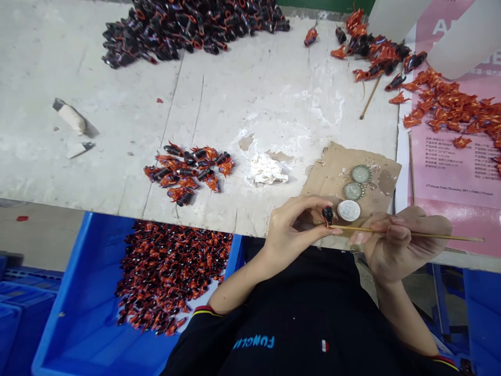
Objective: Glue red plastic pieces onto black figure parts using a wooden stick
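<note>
My left hand point(287, 230) pinches a small black-and-orange molded piece point(327, 213) between thumb and fingers, at the table's front edge. My right hand point(403, 243) grips a thin wooden stick point(360, 228), and the stick's left tip meets the lower part of the piece. Just behind the hands lies a piece of brown cardboard point(313, 183), bearing two bottle caps with pale contents point(358, 181) and a round white cap point(348, 210). Crumpled white tissue point(268, 168) sits left of the cardboard. Farther left is a small cluster of joined black-and-orange pieces point(190, 172).
Dark molded parts point(195, 26) are heaped at the back. Orange parts point(450, 104) cover some of a pink printed sheet point(442, 209) at right. A blue bin point(82, 292) full of black-and-orange pieces stands below the table's front edge. A tape-wrapped blade point(72, 117) rests at left.
</note>
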The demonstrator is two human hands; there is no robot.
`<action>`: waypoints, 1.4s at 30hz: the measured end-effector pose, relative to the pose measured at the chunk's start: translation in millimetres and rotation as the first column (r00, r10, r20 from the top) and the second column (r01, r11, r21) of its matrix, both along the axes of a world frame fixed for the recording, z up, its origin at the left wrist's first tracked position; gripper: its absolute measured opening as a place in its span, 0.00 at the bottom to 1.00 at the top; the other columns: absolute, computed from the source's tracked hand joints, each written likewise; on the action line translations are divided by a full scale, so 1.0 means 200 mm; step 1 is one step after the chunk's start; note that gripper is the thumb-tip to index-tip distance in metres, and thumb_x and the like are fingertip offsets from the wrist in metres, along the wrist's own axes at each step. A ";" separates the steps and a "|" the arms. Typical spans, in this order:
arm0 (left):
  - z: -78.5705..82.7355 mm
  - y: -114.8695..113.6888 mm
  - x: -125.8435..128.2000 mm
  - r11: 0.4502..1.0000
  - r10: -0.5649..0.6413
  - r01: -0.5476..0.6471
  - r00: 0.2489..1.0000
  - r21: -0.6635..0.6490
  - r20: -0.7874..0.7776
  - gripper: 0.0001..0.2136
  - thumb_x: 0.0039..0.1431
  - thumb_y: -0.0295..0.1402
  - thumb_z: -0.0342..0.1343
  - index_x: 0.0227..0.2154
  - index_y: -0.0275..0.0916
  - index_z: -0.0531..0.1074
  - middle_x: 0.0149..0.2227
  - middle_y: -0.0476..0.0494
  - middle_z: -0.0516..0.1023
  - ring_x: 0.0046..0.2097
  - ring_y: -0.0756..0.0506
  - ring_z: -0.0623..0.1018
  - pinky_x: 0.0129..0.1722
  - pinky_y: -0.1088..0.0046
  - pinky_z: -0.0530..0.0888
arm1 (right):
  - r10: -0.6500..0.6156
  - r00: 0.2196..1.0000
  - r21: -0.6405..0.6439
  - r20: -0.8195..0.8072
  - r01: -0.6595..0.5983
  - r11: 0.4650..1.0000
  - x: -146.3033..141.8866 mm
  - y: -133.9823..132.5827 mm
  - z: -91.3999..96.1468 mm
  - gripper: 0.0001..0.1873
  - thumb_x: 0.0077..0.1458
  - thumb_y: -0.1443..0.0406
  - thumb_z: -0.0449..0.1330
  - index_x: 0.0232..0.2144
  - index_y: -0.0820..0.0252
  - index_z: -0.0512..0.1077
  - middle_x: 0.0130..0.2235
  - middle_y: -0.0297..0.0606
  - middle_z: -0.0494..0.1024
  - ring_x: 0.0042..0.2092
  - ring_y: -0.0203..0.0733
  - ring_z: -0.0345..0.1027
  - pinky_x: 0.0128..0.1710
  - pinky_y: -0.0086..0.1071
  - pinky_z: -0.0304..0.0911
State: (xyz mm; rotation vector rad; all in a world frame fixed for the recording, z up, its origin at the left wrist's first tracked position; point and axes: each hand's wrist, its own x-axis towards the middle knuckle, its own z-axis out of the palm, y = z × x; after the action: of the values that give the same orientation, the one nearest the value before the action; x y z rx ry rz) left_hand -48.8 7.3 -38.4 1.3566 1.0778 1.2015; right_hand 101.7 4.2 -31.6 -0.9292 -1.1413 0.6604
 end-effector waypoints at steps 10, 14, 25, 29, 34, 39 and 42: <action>-0.01 0.00 0.00 0.998 -0.009 0.011 0.999 0.055 -0.033 0.14 0.49 0.32 0.69 0.39 0.39 0.76 0.37 0.46 0.81 0.34 0.50 0.78 0.35 0.76 0.75 | -0.110 0.993 -0.010 0.042 0.110 0.994 0.00 0.01 -0.01 0.05 0.53 0.67 0.67 0.29 0.54 0.74 0.23 0.25 0.76 0.17 0.33 0.66 0.16 0.29 0.64; 0.00 0.01 0.00 0.999 -0.016 0.017 0.999 0.039 -0.030 0.13 0.48 0.32 0.70 0.38 0.39 0.77 0.34 0.47 0.81 0.34 0.50 0.78 0.35 0.77 0.76 | -0.079 0.991 -0.079 -0.111 0.071 0.994 0.00 0.04 0.00 0.09 0.54 0.63 0.67 0.27 0.56 0.70 0.21 0.23 0.72 0.16 0.29 0.60 0.13 0.26 0.58; 0.00 0.01 -0.02 0.999 -0.027 0.028 0.999 -0.022 0.032 0.14 0.48 0.28 0.70 0.38 0.38 0.76 0.32 0.48 0.79 0.31 0.51 0.78 0.33 0.78 0.76 | -0.366 0.770 0.349 0.523 0.199 0.916 0.33 0.11 0.08 0.16 0.67 0.63 0.51 0.52 0.44 0.72 0.40 0.35 0.78 0.41 0.40 0.76 0.37 0.35 0.71; 0.00 0.02 -0.02 1.000 -0.024 0.024 1.000 -0.012 0.011 0.13 0.49 0.30 0.69 0.38 0.38 0.76 0.34 0.46 0.80 0.31 0.50 0.78 0.32 0.76 0.77 | -0.275 0.260 0.220 0.926 0.221 0.950 0.71 0.23 0.12 0.17 0.62 0.73 0.53 0.50 0.56 0.74 0.43 0.43 0.81 0.45 0.41 0.75 0.43 0.37 0.67; 0.01 0.03 -0.02 1.000 -0.029 0.029 0.999 0.000 -0.016 0.11 0.50 0.32 0.68 0.37 0.38 0.76 0.34 0.46 0.81 0.31 0.50 0.78 0.33 0.76 0.76 | -0.059 0.262 -0.083 0.963 0.498 0.863 1.04 0.48 0.12 0.05 0.51 0.72 0.65 0.33 0.62 0.80 0.34 0.37 0.80 0.42 0.38 0.73 0.45 0.39 0.59; 0.01 0.03 -0.02 0.999 -0.037 0.037 0.999 -0.016 -0.001 0.11 0.50 0.30 0.68 0.37 0.38 0.76 0.33 0.46 0.80 0.31 0.50 0.78 0.32 0.76 0.77 | 0.060 0.375 -0.241 0.925 0.458 0.856 1.08 0.63 0.07 0.07 0.39 0.74 0.70 0.25 0.62 0.79 0.27 0.29 0.73 0.36 0.33 0.67 0.42 0.39 0.56; 0.01 0.03 -0.02 0.999 -0.037 0.037 0.999 -0.029 0.016 0.12 0.50 0.28 0.68 0.37 0.38 0.76 0.33 0.47 0.80 0.31 0.50 0.78 0.32 0.78 0.76 | 0.049 0.401 -0.245 0.915 0.456 0.856 1.06 0.66 0.04 0.07 0.38 0.71 0.71 0.20 0.64 0.76 0.25 0.29 0.71 0.32 0.32 0.64 0.39 0.38 0.56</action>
State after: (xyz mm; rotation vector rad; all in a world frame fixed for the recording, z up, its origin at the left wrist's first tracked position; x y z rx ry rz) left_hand -52.6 13.8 -37.0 1.3378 1.0511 1.1631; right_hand 313.8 136.3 -23.0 -1.9879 -1.8118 0.1352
